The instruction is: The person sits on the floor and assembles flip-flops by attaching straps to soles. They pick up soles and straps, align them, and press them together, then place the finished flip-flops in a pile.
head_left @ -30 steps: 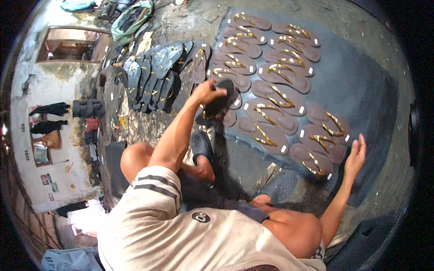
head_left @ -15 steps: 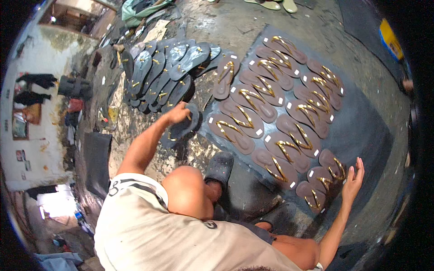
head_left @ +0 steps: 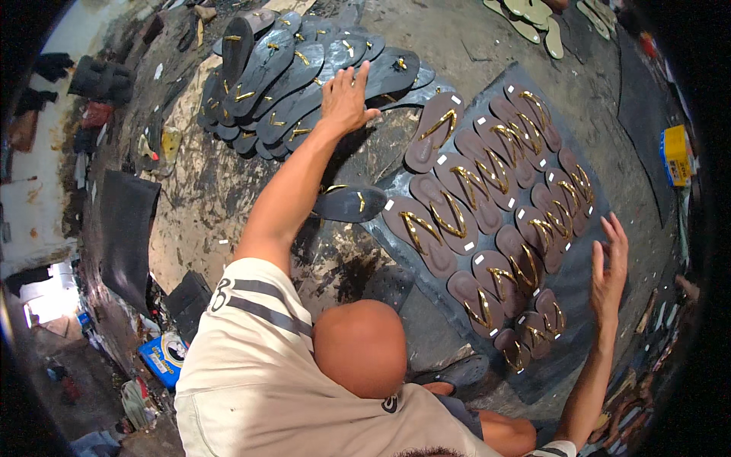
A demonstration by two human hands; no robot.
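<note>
My left hand [head_left: 346,103] reaches out with spread fingers over the near right part of a heap of dark flip-flop soles [head_left: 285,68], which show small gold strap pieces. I cannot tell whether it touches them. Below that forearm lies a black sole [head_left: 352,204] with gold bits, at the corner of a dark mat [head_left: 620,236]. Rows of brown flip-flops [head_left: 428,236] with gold V-shaped straps and small white tags cover the mat. Beside its right side, my right hand [head_left: 609,263] is raised, fingers apart, holding nothing.
Pale green soles [head_left: 533,19] lie at the far right. A yellow and blue box [head_left: 675,156] is at the right rim, and a blue box [head_left: 162,359] sits left of me. Dark sheets [head_left: 129,236] lie on the left. My bent knee [head_left: 360,349] is in front of me.
My left hand has let go of the black sole and moved up and away to the heap. My right hand stays raised by the mat. The whole view has shifted.
</note>
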